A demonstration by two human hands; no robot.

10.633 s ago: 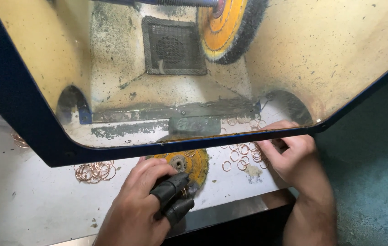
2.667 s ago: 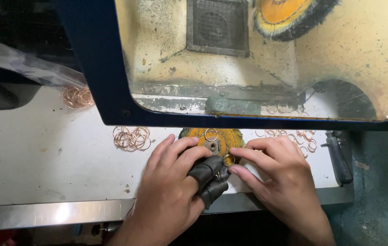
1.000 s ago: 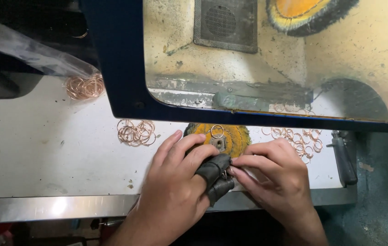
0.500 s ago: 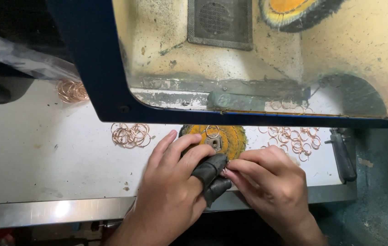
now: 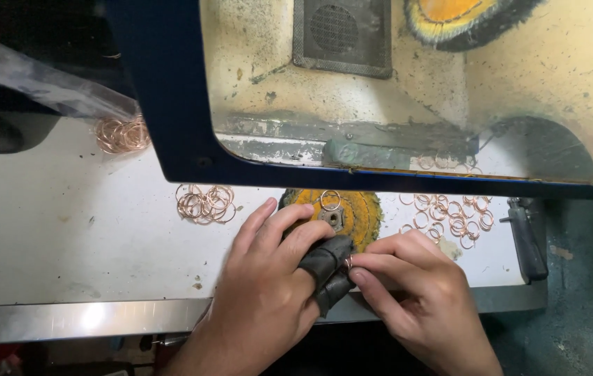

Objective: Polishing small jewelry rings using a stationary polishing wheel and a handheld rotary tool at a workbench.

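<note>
Left hand point(image 5: 261, 292): rested at the front edge of the white bench top point(image 5: 52, 237), two fingers sheathed in dark, worn finger covers point(image 5: 328, 268). Whether anything is clamped by it cannot be told.

Right hand point(image 5: 415, 299): thumb and forefinger pinched shut on a small copper-coloured ring point(image 5: 347, 262), which is pressed against the covered fingertips of the left hand, just in front of the loose buffing wheel.

Loose buffing wheel point(image 5: 352, 212): round, yellow, fuzzy cloth with a dark grimy rim and a metal hub, laid flat on the bench; one thin ring is seen lying on it.

Scattered rings point(image 5: 449, 212): thin wire circles, spread flat to the right of the wheel.

Ring pile point(image 5: 204, 203): tangled, to the left of the wheel. A second pile point(image 5: 122, 134) is seen further back left.

Guard point(image 5: 171, 104): blue frame with a stained, dusty clear panel; a mounted yellow wheel point(image 5: 463, 17) and a dark square vent point(image 5: 341, 35) are seen behind it.
</note>
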